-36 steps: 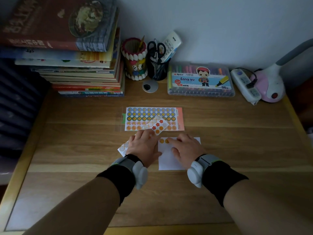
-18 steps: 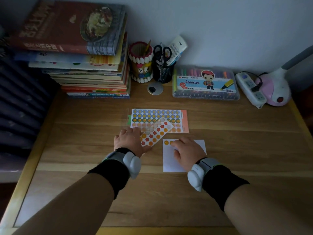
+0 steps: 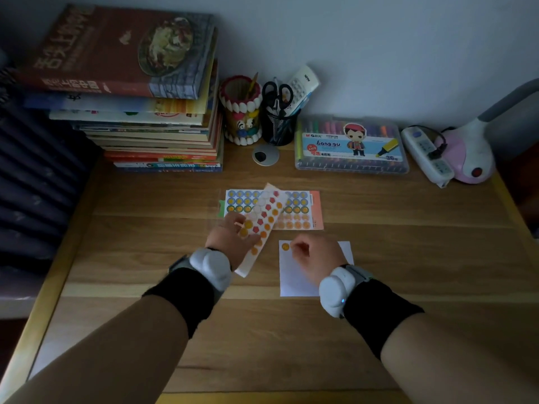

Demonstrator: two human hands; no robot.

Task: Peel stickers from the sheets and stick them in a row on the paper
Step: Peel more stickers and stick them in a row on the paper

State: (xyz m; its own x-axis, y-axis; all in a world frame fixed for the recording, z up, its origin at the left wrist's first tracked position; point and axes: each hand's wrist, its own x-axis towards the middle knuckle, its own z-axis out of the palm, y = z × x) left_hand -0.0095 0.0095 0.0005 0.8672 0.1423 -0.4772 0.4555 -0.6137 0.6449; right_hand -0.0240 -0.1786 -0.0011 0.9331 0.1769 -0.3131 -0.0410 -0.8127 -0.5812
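Closest in, the right hand (image 3: pixel 316 258) sits on the white paper (image 3: pixel 294 282) on the bench (image 3: pixel 408 258). Its fingers are curled together right beside an orange sticker (image 3: pixel 285 246) at the paper's top-left corner, can't tell if they're pinching anything. Just left, the left hand (image 3: pixel 233 239) has its fingers clamped on a narrow sticker strip (image 3: pixel 265 214), tilted up over the bigger sticker sheet (image 3: pixel 304 211) lying flat behind. A marker box (image 3: pixel 350 145) sits by the wall.

Dim room, wooden desk (image 3: pixel 408 258) against a plain pale wall (image 3: pixel 379 39) (pink lamp base (image 3: pixel 469 161) at its right)
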